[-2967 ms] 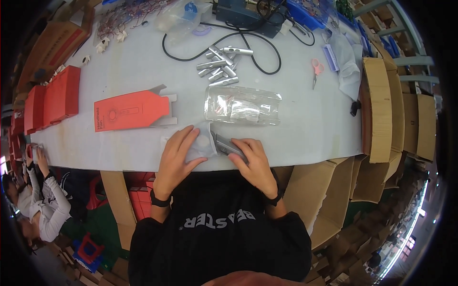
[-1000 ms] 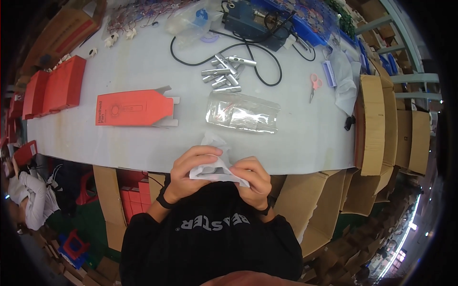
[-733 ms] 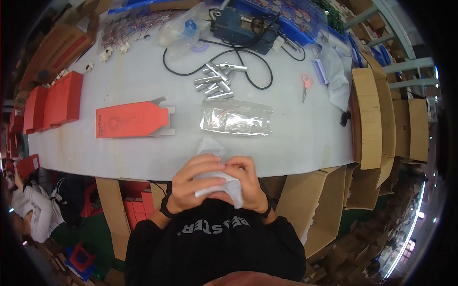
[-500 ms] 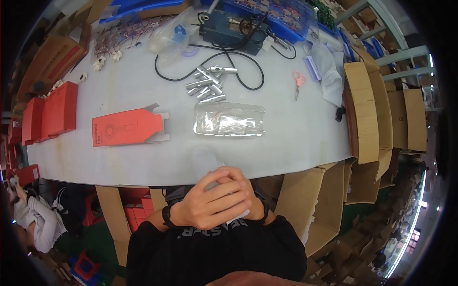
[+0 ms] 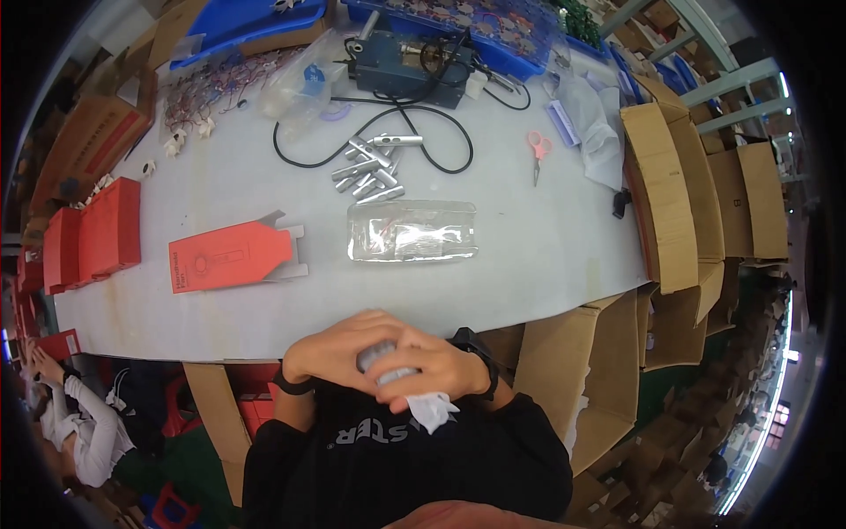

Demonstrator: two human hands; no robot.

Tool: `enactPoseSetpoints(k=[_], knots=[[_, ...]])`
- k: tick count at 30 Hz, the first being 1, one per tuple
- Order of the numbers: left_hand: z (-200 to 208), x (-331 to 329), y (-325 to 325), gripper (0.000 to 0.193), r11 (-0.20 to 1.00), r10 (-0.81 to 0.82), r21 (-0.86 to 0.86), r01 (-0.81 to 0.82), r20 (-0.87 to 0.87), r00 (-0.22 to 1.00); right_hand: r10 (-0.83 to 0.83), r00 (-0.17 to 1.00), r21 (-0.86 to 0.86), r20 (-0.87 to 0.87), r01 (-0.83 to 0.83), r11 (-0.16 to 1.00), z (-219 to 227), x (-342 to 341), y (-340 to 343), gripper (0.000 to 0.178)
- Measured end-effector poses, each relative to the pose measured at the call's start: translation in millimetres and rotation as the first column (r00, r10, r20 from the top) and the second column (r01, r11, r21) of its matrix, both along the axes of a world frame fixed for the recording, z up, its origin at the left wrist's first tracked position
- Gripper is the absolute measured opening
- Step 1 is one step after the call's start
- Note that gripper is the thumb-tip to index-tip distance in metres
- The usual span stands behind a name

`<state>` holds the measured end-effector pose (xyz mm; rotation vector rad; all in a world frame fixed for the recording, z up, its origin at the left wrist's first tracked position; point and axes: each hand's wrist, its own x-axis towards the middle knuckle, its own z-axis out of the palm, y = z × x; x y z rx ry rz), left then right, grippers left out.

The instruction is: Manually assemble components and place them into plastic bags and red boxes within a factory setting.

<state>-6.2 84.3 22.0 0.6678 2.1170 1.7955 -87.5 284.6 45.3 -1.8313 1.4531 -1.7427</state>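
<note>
At the table's near edge, in front of my chest, both hands are closed round a grey rounded object [image 5: 377, 360] that shows only in part between the fingers. My left hand [image 5: 330, 354] wraps it from the left. From the right, my right hand [image 5: 441, 363] presses over it, with a crumpled white cloth [image 5: 432, 411] sticking out below its fingers. Just beyond lies a clear plastic tray [image 5: 412, 231]. An orange-red carton [image 5: 231, 257] rests to the left with its end flaps open. Farther back is a loose pile of silver tubes [image 5: 374, 167].
Pink-handled scissors [image 5: 538, 157] lie on the right, near open cardboard boxes [image 5: 665, 198]. A dark machine [image 5: 407, 70] with a looping black cable stands at the back. Red boxes [image 5: 110, 227] line the left edge. Another person [image 5: 84, 423] sits at far left.
My hands have shifted and turned, so the grey object now shows between them. More of the white cloth hangs out below my right hand. The whole view has tilted slightly.
</note>
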Motion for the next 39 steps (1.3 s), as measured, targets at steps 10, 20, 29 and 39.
enactPoseSetpoints(k=[10,20,29,39], knots=[[-9.6,26.1,45.3,0.040,0.643,0.639,-0.284,-0.711,-0.313,0.703,-0.587,0.796,0.422,-0.147,0.588,0.690,23.1,16.0,15.7,0.020],[1.9,37.4,25.6,0.059,0.764,0.504,-0.223,-0.606,-0.380,0.775,-0.397,0.914,0.151,0.083,0.383,0.911,1.1,-0.4,23.8,0.012],[-27.9,30.0,-1.4,0.065,0.912,0.134,-0.359,-0.197,-0.193,0.972,0.007,0.993,-0.055,0.119,0.000,0.998,10.0,-1.7,20.8,0.015],[-43.7,36.9,28.1,0.062,0.718,0.421,-0.417,-0.558,-0.379,0.824,-0.555,0.832,0.455,-0.017,0.500,0.736,11.0,7.0,32.7,0.020]])
